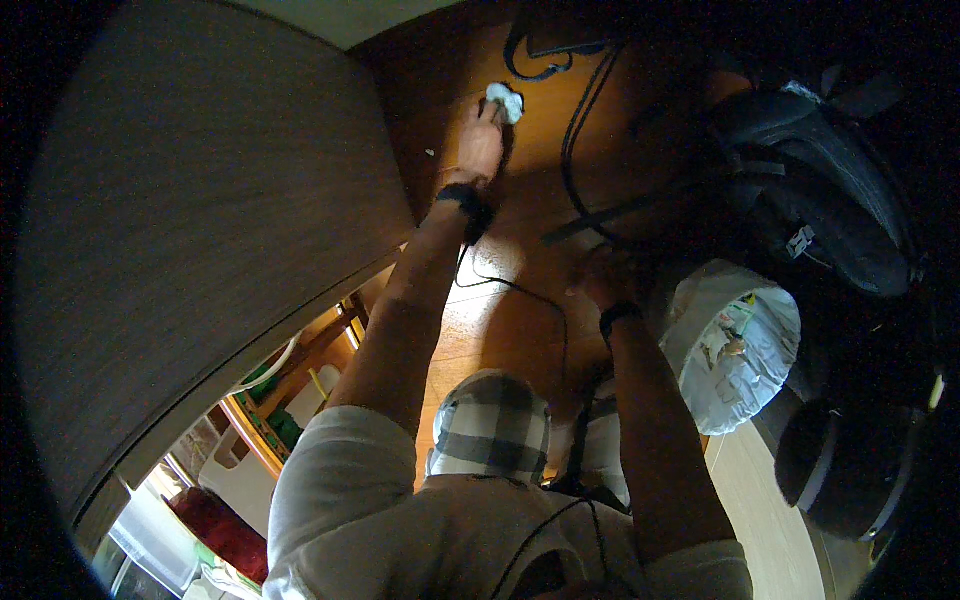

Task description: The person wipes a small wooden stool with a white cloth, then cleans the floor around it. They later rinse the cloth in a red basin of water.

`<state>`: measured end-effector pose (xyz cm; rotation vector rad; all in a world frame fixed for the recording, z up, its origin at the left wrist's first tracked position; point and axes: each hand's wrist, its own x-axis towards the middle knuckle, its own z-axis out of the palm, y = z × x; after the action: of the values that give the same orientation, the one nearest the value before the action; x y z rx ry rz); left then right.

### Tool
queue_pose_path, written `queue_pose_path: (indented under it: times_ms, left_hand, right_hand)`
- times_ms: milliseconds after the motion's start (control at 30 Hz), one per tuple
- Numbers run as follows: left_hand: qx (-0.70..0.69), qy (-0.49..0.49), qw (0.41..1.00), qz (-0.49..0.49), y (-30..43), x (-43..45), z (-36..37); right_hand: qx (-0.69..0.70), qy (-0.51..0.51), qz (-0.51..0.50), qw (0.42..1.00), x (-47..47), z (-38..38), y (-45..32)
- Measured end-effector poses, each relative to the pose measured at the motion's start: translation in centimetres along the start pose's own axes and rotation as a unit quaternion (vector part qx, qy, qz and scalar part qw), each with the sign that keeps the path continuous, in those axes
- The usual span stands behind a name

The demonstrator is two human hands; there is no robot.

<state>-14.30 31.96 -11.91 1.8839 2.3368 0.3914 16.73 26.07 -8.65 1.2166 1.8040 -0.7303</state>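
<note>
My left hand [481, 144] is stretched forward over the brown wooden floor [540, 150], its fingers on a crumpled white cloth or tissue [505, 103]. A dark band is round that wrist, and a thin black cable hangs from it. In shadow to the right, my right hand [601, 279] is low near the floor, beside dark straps; its fingers are too dark to make out. A black strap or cord [574, 142] runs in a loop across the floor between the cloth and the dark area at the right. A small white scrap [430, 152] lies left of my left hand.
A large dark panel [210, 165] rises at the left. At the right are a black bag [832, 187], a bin with a white plastic liner [757, 360] holding rubbish, and a dark rounded object [847, 465]. A dark red object [217, 529] and clear plastic containers [154, 536] are at lower left.
</note>
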Motion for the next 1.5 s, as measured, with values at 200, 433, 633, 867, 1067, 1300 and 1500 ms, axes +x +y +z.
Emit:
queue_pose_path:
  times_ms: [200,433,633,867,1067,1300,1500]
  left_hand:
    - [-0.113,-0.019,0.990,-0.077,0.2,0.2,-0.1]
    - [0.023,-0.059,0.997,-0.037,0.9,-1.5,-1.8]
    - [-0.352,0.008,0.877,-0.328,-3.2,-6.4,-0.4]
    - [0.042,-0.075,0.996,-0.014,1.5,-8.7,-0.8]
    - [0.010,0.034,0.998,0.057,6.9,-9.2,-0.4]
    - [-0.269,0.123,0.928,-0.224,-1.0,4.9,1.4]
    - [0.126,-0.088,0.988,0.009,-0.6,12.0,2.3]
  right_hand:
    - [-0.110,0.066,-0.028,0.991,1.3,1.5,0.7]
    - [-0.099,0.090,-0.181,0.974,1.9,1.1,1.3]
    - [-0.155,0.125,-0.054,0.979,-0.4,-0.6,0.1]
    - [-0.064,0.152,0.015,0.986,1.3,1.7,0.7]
    - [-0.121,0.159,-0.057,0.978,2.7,4.4,2.4]
    - [-0.193,0.215,-0.029,0.957,2.6,3.7,1.9]
    - [-0.048,0.185,-0.028,0.981,1.2,1.4,1.6]
